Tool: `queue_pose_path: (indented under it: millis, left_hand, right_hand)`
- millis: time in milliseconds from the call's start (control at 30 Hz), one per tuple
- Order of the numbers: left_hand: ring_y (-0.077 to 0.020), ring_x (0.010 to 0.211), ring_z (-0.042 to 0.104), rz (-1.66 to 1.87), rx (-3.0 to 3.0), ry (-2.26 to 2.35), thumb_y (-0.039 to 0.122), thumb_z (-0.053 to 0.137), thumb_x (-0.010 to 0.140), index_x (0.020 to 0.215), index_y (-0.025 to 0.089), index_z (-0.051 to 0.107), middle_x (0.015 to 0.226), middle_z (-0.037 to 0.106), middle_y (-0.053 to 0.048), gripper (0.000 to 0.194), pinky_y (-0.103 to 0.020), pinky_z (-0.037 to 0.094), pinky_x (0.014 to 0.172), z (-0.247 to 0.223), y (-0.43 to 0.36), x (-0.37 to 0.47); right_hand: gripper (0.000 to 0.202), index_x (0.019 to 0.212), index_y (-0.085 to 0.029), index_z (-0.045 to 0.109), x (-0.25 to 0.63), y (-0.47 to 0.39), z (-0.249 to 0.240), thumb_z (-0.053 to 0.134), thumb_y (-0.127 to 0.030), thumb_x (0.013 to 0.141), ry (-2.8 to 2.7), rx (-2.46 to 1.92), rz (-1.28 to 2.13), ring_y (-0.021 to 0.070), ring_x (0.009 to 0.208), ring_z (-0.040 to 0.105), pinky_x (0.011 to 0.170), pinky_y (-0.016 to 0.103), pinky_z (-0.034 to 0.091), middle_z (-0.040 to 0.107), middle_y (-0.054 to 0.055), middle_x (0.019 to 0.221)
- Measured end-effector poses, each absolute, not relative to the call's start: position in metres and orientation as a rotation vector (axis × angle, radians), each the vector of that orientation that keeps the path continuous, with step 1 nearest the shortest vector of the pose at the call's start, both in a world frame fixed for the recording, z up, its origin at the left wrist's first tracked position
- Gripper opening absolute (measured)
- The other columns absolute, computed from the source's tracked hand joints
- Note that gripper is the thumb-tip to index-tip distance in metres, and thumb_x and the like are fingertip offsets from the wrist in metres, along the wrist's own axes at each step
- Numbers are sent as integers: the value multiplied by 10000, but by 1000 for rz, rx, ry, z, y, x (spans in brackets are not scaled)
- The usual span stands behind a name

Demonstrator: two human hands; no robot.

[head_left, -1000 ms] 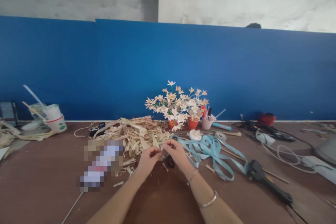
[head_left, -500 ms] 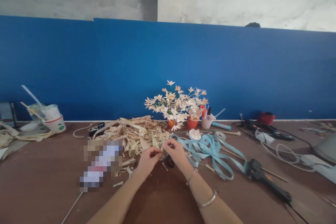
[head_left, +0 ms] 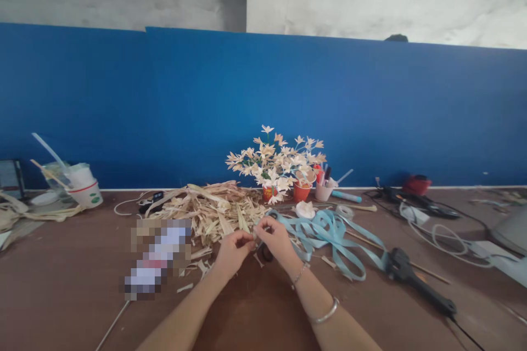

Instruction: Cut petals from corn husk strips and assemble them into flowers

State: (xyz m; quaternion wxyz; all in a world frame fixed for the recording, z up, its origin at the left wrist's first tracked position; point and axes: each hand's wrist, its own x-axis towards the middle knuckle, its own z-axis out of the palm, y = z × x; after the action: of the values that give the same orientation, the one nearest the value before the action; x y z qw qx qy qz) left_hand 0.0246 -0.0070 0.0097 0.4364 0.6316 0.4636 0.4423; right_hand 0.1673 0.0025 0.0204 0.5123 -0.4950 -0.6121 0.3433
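Observation:
My left hand (head_left: 233, 255) and my right hand (head_left: 278, 241) meet over the table, fingertips nearly touching. Both are closed in a pinch on a small pale piece that looks like corn husk, mostly hidden by the fingers. Just beyond them spreads a heap of dried corn husks (head_left: 214, 205). Dark scissor-like handles (head_left: 267, 253) lie partly under my right hand. To its right is a tangle of light blue ribbon (head_left: 329, 230). Behind stand flowers made of pale husk (head_left: 272, 164), in a red pot (head_left: 269, 193) and an orange-red cup (head_left: 302, 192).
A black glue gun (head_left: 420, 279) with a cord lies at the right, beside a thin stick (head_left: 430, 273). At the left are a blurred-out object (head_left: 158, 258) and a white cup (head_left: 86, 194). White cable (head_left: 444, 241) coils far right. A blue partition (head_left: 185, 104) backs the table.
Both hands stay in almost the same place, still pinched together. The fingertips shift only very slightly; nothing else visibly moves.

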Motion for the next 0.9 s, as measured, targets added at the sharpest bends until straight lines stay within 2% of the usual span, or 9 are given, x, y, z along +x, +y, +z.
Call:
queue_pose_path:
  millis: [300, 633, 767, 900]
  left_hand:
    - [-168, 642, 574, 1082, 1509, 1187, 276, 609, 645, 716, 158, 648, 672, 656, -26, 143, -260, 429, 635, 2, -4, 24]
    - [-142, 588, 528, 1111, 1534, 1220, 300, 604, 653, 688, 153, 645, 634, 626, -8, 156, -242, 397, 594, 2, -3, 24]
    - [-143, 586, 524, 1104, 1505, 1251, 325, 615, 644, 674, 156, 647, 610, 620, 1, 175, -245, 397, 601, 3, -4, 24]
    - [-153, 613, 535, 1103, 1490, 1240, 365, 616, 645, 688, 160, 658, 625, 627, -1, 213, -250, 400, 612, 7, -7, 23]
  right_hand:
    - [150, 601, -169, 525, 169, 5, 19, 569, -282, 690, -1470, -1161, 852, 111, 555, 465, 534, 222, 375, 511, -24, 592]
    - [167, 673, -163, 587, 174, 7, 24, 544, -309, 742, -1509, -1189, 749, 144, 659, 532, 614, 242, 411, 583, 4, 672]
    - [152, 761, -164, 623, 185, -1, 53, 515, -270, 750, -1607, -1363, 582, 157, 716, 558, 672, 254, 415, 640, 27, 759]
    - [139, 736, -190, 639, 232, -28, 80, 509, -238, 729, -1855, -1724, 433, 157, 655, 565, 610, 245, 390, 656, 19, 728]
